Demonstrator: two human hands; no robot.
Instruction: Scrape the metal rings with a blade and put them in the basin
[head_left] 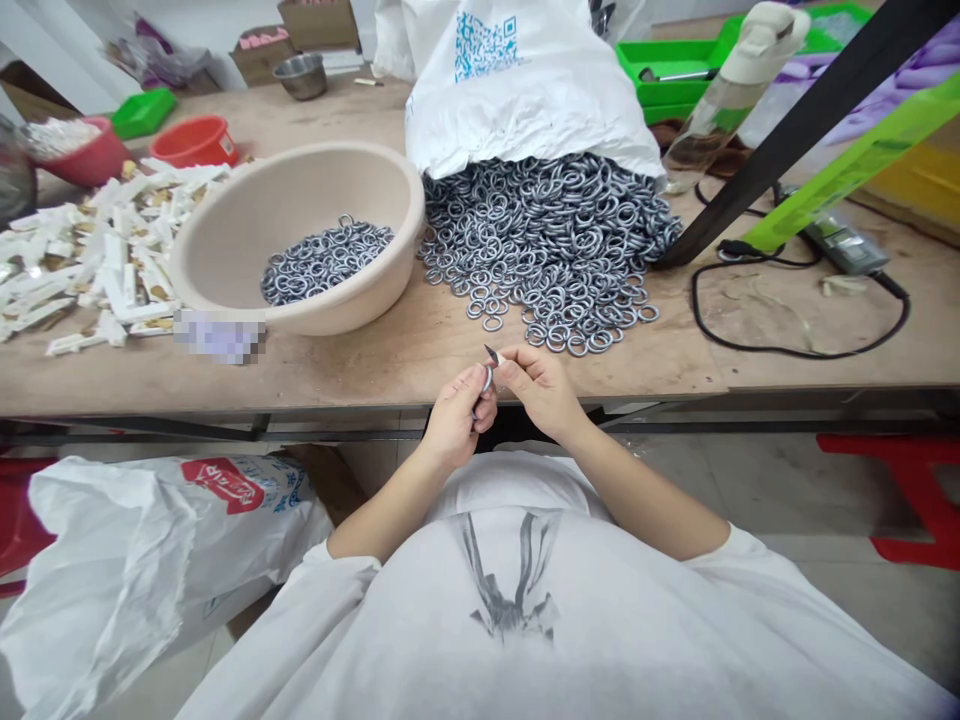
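Note:
Close to the table's front edge, my left hand [459,412] is closed around a shiny grey ring [487,379], pinched between thumb and fingers. Right beside it, my right hand [541,392] is closed on a small knife with a dark pointed blade [492,354]; the fingers hide most of its handle. The blade tip points up and left, just above the ring. Beyond my hands, a large heap of similar grey rings [555,250] spills from a white woven sack [525,110]. More rings [330,260] lie in a beige basin [217,230] to the left.
White plastic pieces [112,250] are piled at the left, near a red bowl [196,142]. On the right are a slanted black post [795,140], a green strip [847,165], a corded device [847,245] and a clear bottle [720,120]. A white sack [150,540] stands below the table.

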